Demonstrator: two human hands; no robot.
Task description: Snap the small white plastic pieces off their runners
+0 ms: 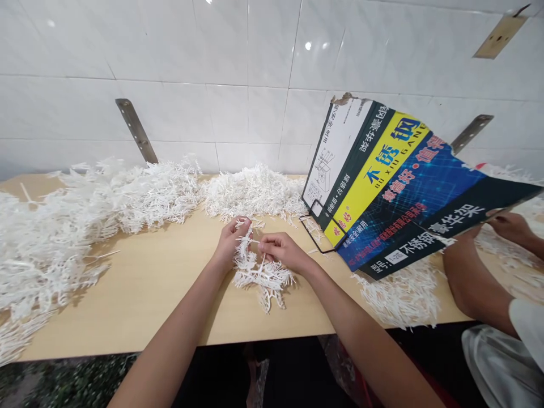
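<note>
My left hand [236,239] is closed on the upper end of a white branching plastic sprig [264,275]. Its many thin, forked tips hang down between my hands and spread just over the wooden table. From the right, my right hand [278,249] pinches a thin white stem of the same kind between thumb and fingers. Whether that stem is joined to the hanging sprig I cannot tell. Behind my hands, close to the wall, lies a heap of loose white sprigs [255,191].
A larger pile of sprigs [106,198] covers the table's left side. To the right, a printed cardboard panel [395,187] leans in a black wire stand [317,235]. Beyond it are a co-worker's arm [476,277] and more sprigs [403,294]. A metal bracket [136,130] sticks out of the tiled wall.
</note>
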